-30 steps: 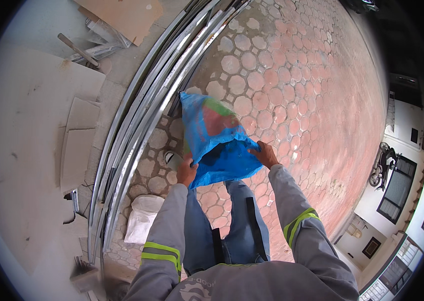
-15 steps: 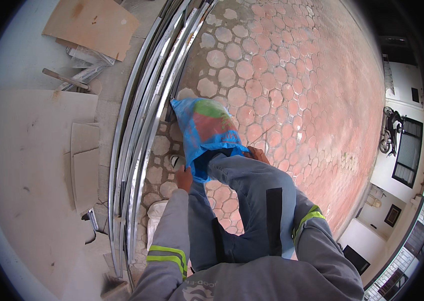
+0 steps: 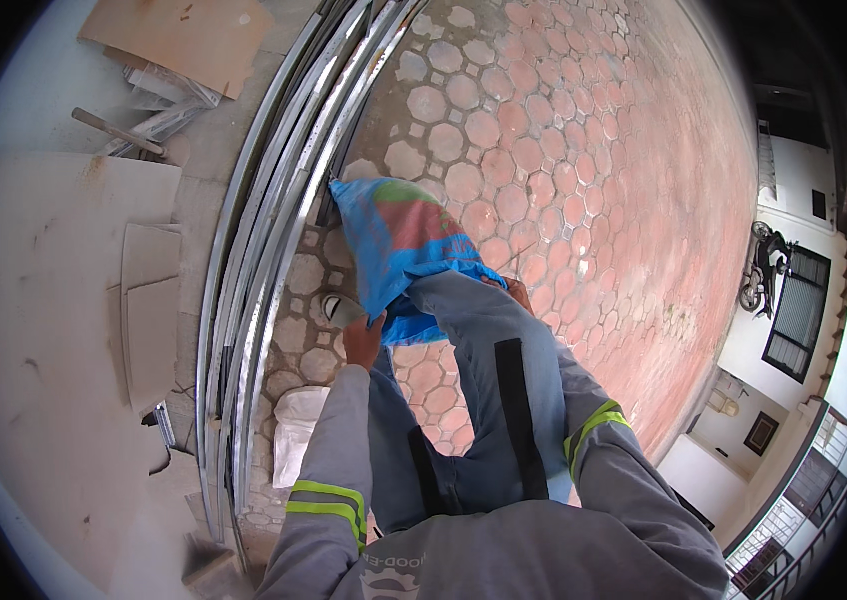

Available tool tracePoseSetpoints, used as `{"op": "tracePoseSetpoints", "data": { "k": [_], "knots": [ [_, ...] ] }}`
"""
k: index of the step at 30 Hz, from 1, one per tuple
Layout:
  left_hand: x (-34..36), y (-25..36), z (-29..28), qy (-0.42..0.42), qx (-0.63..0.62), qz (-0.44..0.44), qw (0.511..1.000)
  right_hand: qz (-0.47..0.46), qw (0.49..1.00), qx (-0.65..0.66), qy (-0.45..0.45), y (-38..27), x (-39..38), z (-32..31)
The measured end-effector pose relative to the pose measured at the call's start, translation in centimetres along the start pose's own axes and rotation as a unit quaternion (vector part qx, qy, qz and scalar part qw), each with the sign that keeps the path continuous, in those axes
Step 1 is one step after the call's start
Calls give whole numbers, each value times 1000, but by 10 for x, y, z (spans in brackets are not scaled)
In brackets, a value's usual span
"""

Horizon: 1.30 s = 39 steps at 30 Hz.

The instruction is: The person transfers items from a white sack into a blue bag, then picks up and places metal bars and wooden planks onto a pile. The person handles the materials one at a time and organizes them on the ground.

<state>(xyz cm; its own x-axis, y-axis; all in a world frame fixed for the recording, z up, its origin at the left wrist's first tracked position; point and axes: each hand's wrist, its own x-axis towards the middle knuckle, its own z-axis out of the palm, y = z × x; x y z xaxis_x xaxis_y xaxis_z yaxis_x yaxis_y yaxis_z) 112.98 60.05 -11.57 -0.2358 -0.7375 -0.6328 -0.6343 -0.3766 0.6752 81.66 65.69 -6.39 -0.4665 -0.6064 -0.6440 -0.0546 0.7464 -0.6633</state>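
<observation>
A blue woven sack (image 3: 398,245) with red and green print lies against the pavement in front of me. My left hand (image 3: 363,340) grips its near left edge. My right hand (image 3: 516,293) holds its near right edge and is mostly hidden behind my raised right knee (image 3: 473,310), which presses up against the sack's near end. Both grey sleeves with yellow reflective bands reach down from the lower edge.
Long metal rails (image 3: 273,230) run along the left of the hexagonal red paving (image 3: 583,160). A white bag (image 3: 298,435) lies by my left foot. Cardboard sheets (image 3: 183,35) and scrap (image 3: 148,300) lie on the concrete at left. A motorbike (image 3: 763,265) stands far right.
My right leg has come up and forward under the sack, covering most of my right hand. The sack has tilted farther away from me while both hands keep hold.
</observation>
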Motion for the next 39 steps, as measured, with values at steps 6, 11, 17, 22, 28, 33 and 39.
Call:
{"op": "tracePoseSetpoints", "data": {
  "k": [6, 11, 17, 22, 28, 33, 39],
  "knots": [
    [21, 19, -9, 40, 24, -46, 998, -23, 999, 17, -14, -23, 18, 17],
    [13, 17, -1, 21, 66, -86, 994, 42, 999, -22, -5, -22, 13, 4],
    [1, 22, 14, 59, 84, -83, 991, 52, 997, -56, -14, -4, 10, -3],
    [-9, 17, 14, 74, 89, -104, 988, 44, 998, 29, 18, 11, -18, 9],
    [-1, 9, 10, 75, 112, -63, 989, 16, 999, -48, 16, 4, -19, 9],
    [18, -1, -3, 14, 73, -106, 992, 69, 994, -89, -14, -10, -9, 12],
    [-11, 18, 27, 51, 51, -141, 987, 85, 992, -88, 32, 3, -8, 5]
  ]
}}
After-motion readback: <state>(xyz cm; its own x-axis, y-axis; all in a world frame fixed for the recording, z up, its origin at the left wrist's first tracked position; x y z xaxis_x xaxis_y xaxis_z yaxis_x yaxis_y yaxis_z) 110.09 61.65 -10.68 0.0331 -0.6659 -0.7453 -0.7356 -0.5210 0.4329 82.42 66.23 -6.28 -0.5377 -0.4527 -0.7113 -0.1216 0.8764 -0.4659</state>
